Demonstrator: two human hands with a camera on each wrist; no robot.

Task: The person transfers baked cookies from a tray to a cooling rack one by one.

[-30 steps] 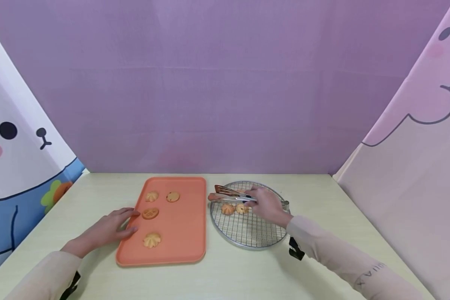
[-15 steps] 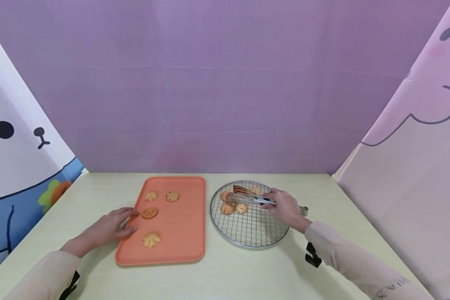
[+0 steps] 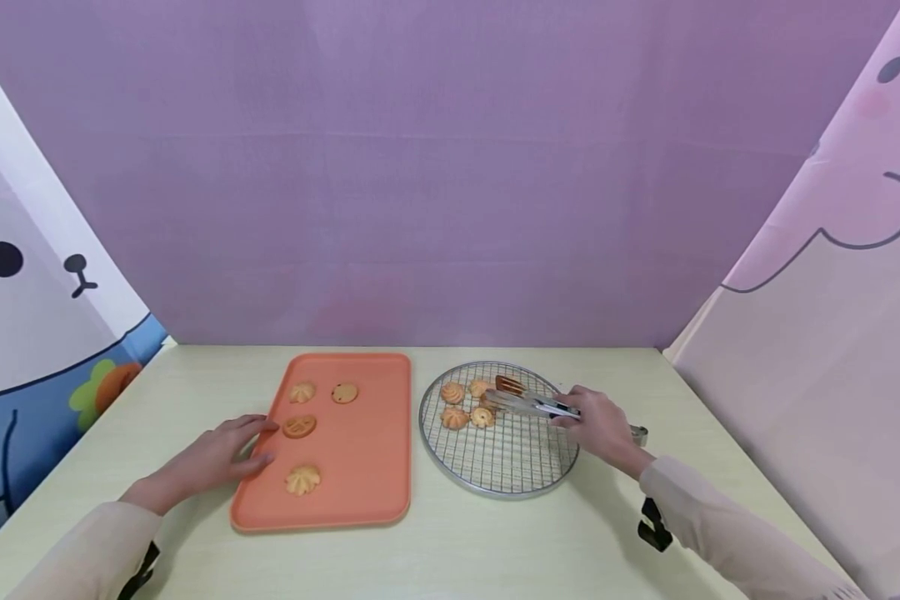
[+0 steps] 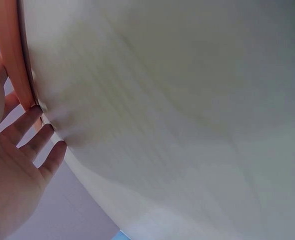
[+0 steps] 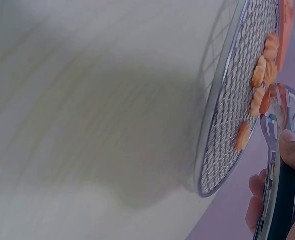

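In the head view my right hand [image 3: 598, 423] grips metal tongs [image 3: 543, 403] with slotted tips above the round wire rack [image 3: 513, 467]. Their tips are spread apart, near a darker cookie [image 5: 265, 104] partly hidden by them; whether they touch it I cannot tell. Several cookies, including a ridged one [image 3: 453, 417] and a ring-shaped one [image 3: 482, 417], lie on the rack's left and back part. My left hand [image 3: 206, 460] rests at the left edge of the orange tray [image 3: 367, 450], fingers loosely extended against the rim. On that tray lie several cookies, among them a flower-shaped one [image 3: 302, 480].
The tray and rack stand side by side on a pale table [image 3: 450, 558], with a narrow gap between. A purple cloth wall [image 3: 420, 208] rises behind the table's far edge. Printed cartoon panels flank both sides.
My right hand has moved right with the tongs, whose tips have drawn back from beyond the rack's left edge and uncovered cookies. My left hand and the tray stay put.
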